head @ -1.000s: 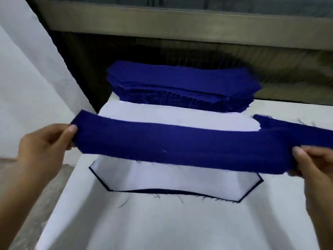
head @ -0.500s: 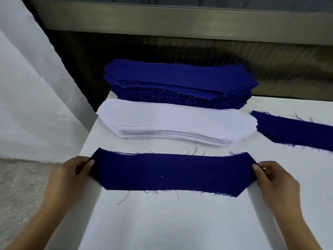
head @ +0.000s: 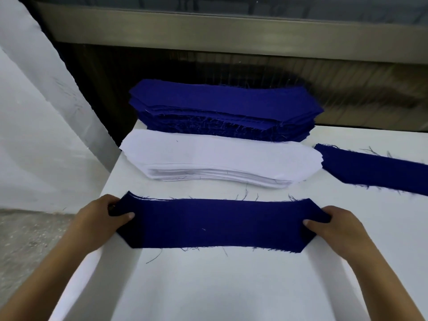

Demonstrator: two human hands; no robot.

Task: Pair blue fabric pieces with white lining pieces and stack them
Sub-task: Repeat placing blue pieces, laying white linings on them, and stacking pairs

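**Both hands have closed in over the ends of one blue piece**

Half a second ago the fingertips only met the tips of the blue piece [head: 217, 223]; now each thumb lies on top of it. The left hand [head: 99, 218] pinches the left end and the right hand [head: 335, 228] pinches the right end. The piece lies flat on the white table [head: 231, 286], near its front edge, where it lay before. Behind it is one stack of white lining [head: 220, 158], and behind that one taller blue stack [head: 222, 105], touching it. One loose blue strip [head: 375, 167] lies to the right, just beside the lining. Two hands, two stacks, two single blue pieces.
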